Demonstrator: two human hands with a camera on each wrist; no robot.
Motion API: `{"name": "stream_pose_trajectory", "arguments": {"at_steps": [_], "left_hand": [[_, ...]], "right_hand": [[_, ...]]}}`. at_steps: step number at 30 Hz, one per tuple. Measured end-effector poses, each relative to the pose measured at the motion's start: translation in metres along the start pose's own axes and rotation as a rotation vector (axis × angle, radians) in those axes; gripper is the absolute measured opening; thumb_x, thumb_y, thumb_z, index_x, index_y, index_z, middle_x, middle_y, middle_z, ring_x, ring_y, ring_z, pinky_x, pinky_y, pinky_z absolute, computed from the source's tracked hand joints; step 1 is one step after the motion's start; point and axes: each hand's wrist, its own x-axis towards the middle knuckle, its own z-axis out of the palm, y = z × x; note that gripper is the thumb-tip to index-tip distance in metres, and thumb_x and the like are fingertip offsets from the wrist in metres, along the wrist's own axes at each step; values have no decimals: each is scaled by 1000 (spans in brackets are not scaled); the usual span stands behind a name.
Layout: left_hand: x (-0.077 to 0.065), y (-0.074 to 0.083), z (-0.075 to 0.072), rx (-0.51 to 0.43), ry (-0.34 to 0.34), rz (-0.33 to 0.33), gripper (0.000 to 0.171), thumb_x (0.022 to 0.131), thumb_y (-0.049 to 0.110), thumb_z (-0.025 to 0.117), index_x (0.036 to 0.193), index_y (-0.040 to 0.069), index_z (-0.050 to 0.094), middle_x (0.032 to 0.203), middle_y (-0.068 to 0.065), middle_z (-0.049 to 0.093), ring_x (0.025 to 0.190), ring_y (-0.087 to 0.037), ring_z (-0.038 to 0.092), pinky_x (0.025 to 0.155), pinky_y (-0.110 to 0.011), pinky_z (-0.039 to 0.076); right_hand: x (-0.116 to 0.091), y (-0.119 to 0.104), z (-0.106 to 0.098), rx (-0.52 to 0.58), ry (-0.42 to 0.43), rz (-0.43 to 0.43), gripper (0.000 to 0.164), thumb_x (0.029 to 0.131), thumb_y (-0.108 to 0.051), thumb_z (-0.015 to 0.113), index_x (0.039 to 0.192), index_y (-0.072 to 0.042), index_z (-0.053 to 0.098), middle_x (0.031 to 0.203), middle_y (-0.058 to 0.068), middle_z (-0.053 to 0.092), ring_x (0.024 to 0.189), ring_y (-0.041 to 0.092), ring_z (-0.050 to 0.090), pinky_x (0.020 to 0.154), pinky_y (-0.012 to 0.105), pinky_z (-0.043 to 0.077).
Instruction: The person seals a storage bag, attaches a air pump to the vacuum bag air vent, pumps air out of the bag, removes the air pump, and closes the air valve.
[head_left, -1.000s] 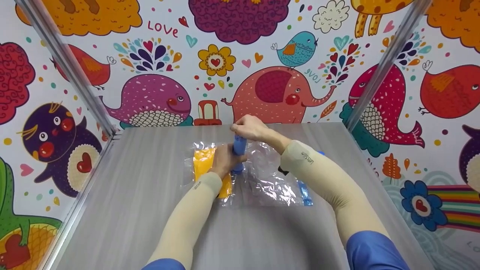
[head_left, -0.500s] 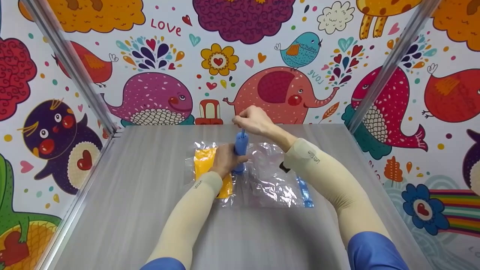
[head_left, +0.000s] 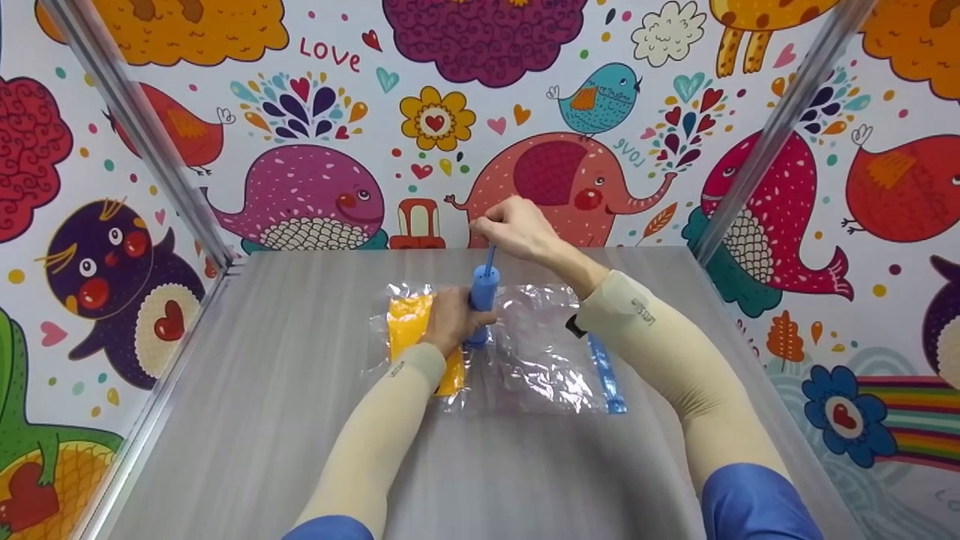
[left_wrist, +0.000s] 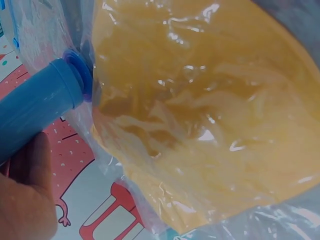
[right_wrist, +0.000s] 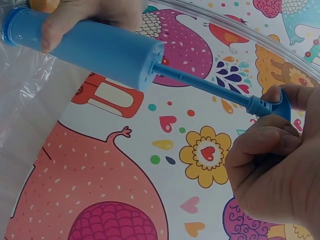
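A blue hand pump [head_left: 486, 285] stands upright on a clear plastic storage bag [head_left: 536, 352] that lies on the table. Yellow fabric [head_left: 409, 321] fills the bag's left part. Around the pump barrel [right_wrist: 95, 52] curl the fingers and thumb of my left hand [head_left: 450, 316]. Above it, my right hand [head_left: 519, 229] pinches the pump's handle [right_wrist: 281, 106], and the rod [right_wrist: 205, 87] sticks well out of the barrel's top. In the left wrist view, a dark blue round valve [left_wrist: 80, 72] sits between the pump's end and the bag.
A blue strip [head_left: 611, 382] runs along the bag's right edge. The grey table [head_left: 300, 420] meets a cartoon-printed wall [head_left: 315, 195] at the back, with metal corner posts [head_left: 780, 124] at both sides.
My right hand has risen and shifted slightly right, drawing the rod out of the barrel, where at first it was pushed in. The left hand stays in place around the barrel.
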Motion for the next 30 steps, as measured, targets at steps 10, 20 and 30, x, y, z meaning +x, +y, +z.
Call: {"name": "stream_pose_trajectory", "arguments": {"at_steps": [10,20,30], "left_hand": [[0,-2,2,-12,1,8,37,92,28,94,123,9,83,120,-12,87,109,-31,85,105,-52,68],[1,-6,1,-39,-1,-30,44,91,32,96,126,9,82,123,-12,87,112,-32,84,108,-53,67],[2,-6,4,-39,3,-15,42,91,30,96,125,9,82,121,-12,87,111,-32,84,107,-53,67]], "right_hand": [[-3,-7,-7,-31,13,-29,50,108,-39,64,62,-21,53,59,-6,43,59,14,41,53,28,30],[-1,-8,-8,-48,6,-43,50,110,-38,60,64,-21,53,60,-6,43,60,15,43,55,29,32],[0,-7,-5,-63,5,-50,50,111,-35,59,64,-21,52,60,-6,43,61,14,42,55,30,31]]}}
